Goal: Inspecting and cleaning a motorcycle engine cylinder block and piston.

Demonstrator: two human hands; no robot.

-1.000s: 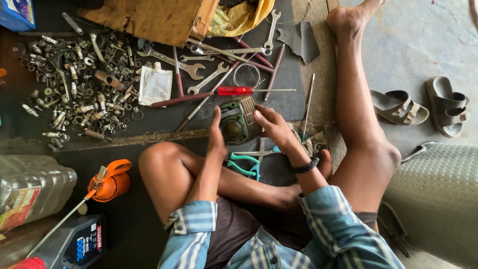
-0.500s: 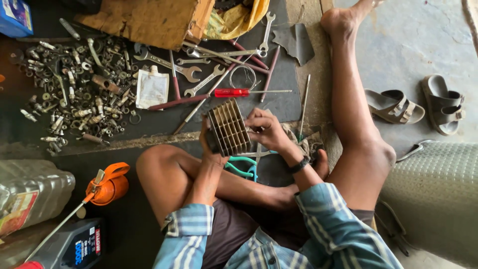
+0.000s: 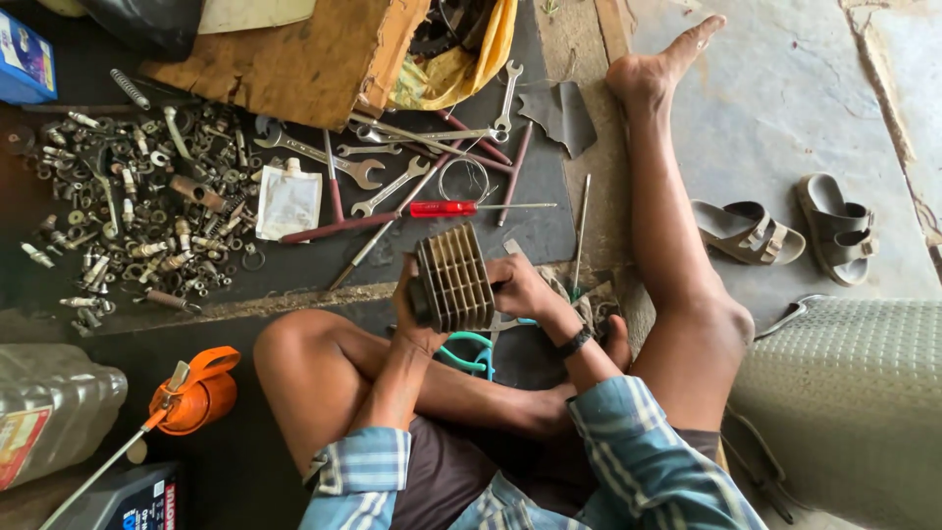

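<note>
Left hand point(image 3: 417, 314): palm hidden behind finned metal block point(image 3: 453, 278). Right hand point(image 3: 518, 287): fingertips hidden behind same block. Teal-handled tool point(image 3: 471, 351) mostly covered by forearms. Clear plastic bottle point(image 3: 49, 417), dark oil can point(image 3: 118, 501) cut off at left and bottom edges. Small parts in hardware pile point(image 3: 128, 211) too small to tell apart.

I sit on a dark mat point(image 3: 294, 285) over a grey concrete floor point(image 3: 785, 98) in flat daylight. A wooden board point(image 3: 285, 54) lies ahead, and a patterned grey cushion point(image 3: 854, 393) sits at my right.
</note>
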